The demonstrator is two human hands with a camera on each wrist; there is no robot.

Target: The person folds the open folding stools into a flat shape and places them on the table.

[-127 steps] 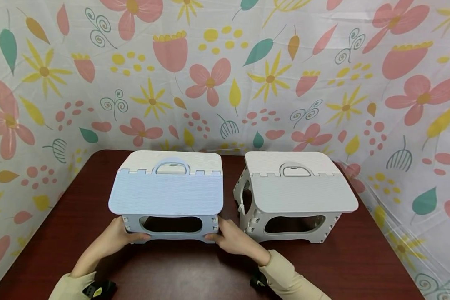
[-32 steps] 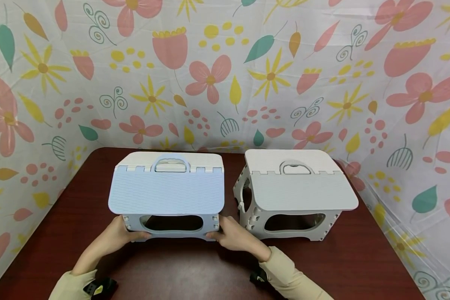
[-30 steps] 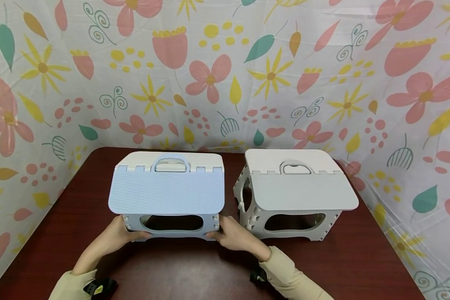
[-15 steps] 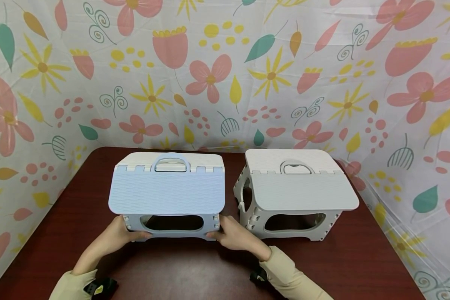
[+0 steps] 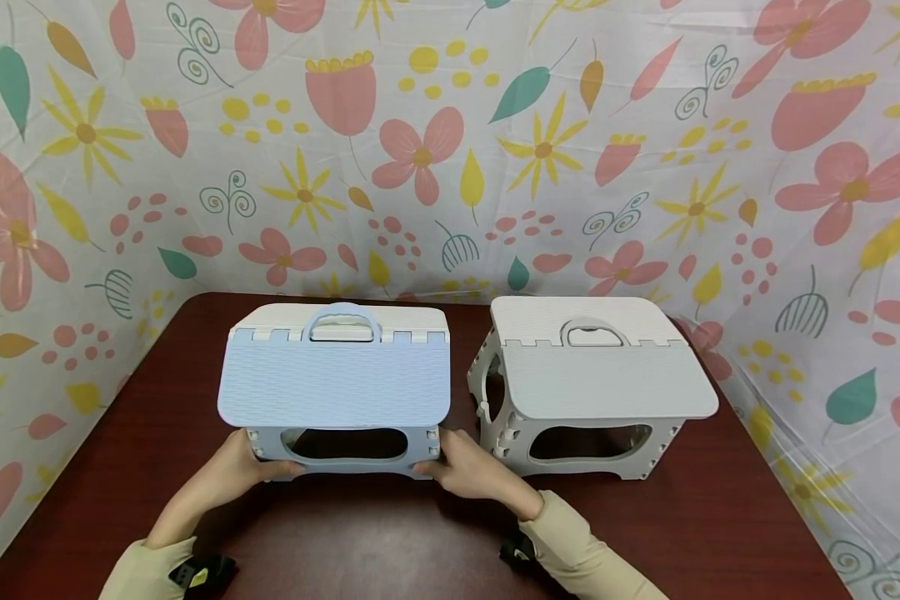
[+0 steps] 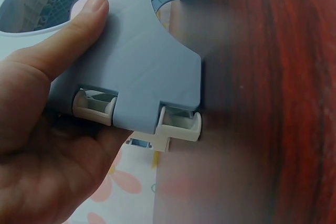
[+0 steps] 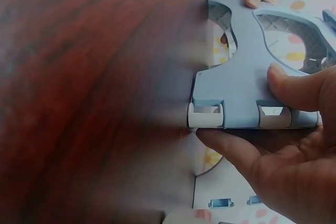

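A blue and white folding step stool (image 5: pixel 333 383) stands unfolded on the left part of the table, its carrying handle arched over the top. My left hand (image 5: pixel 228 472) grips its near left leg corner, thumb along the front panel, as the left wrist view shows with the thumb (image 6: pixel 79 35) on the blue panel (image 6: pixel 131 61). At the near right corner, my right hand (image 5: pixel 468 468) holds the stool the same way. In the right wrist view that thumb (image 7: pixel 294 87) presses the front panel while the fingers lie behind the side, partly hidden.
Close on the right stands a second folding step stool (image 5: pixel 600 383), grey and white, also unfolded. Both are on a dark red-brown wooden table (image 5: pixel 360 542). A flower-patterned cloth (image 5: pixel 450 150) hangs behind and along the sides. Black straps (image 5: pixel 202 575) sit at the wrists.
Both hands keep their hold on the blue stool, and neither stool visibly moves on the table. Only the head view shifts very slightly.
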